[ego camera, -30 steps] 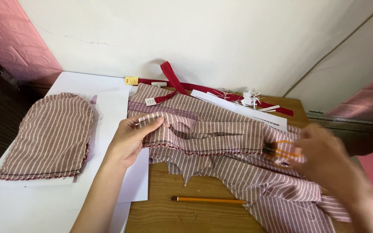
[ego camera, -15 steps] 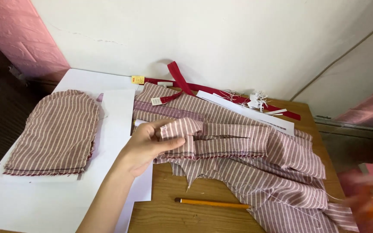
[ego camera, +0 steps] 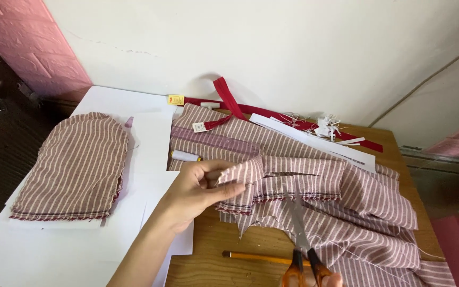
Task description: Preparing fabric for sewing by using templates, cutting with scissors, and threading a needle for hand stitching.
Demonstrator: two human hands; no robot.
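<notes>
My left hand (ego camera: 197, 191) pinches the folded end of a maroon-and-white striped fabric (ego camera: 314, 180) that lies bunched across the wooden table (ego camera: 213, 260). Only the fingertips of my right hand (ego camera: 336, 279) show at the bottom edge, gripping orange-handled scissors (ego camera: 301, 250). The scissor blades point up and their tips rest against the lower edge of the folded fabric. A yellow pencil (ego camera: 256, 258) lies on the table just left of the scissor handles.
A stack of cut striped pieces (ego camera: 73, 167) sits on white paper (ego camera: 150, 138) at the left. A thread spool (ego camera: 184, 155), red ribbon (ego camera: 229, 101), a white strip (ego camera: 314, 141) and small scraps (ego camera: 325, 127) lie near the wall.
My right hand left the fabric's right end, dropped out of view, and has come back at the bottom holding the scissors against the fabric. My left hand keeps its grip.
</notes>
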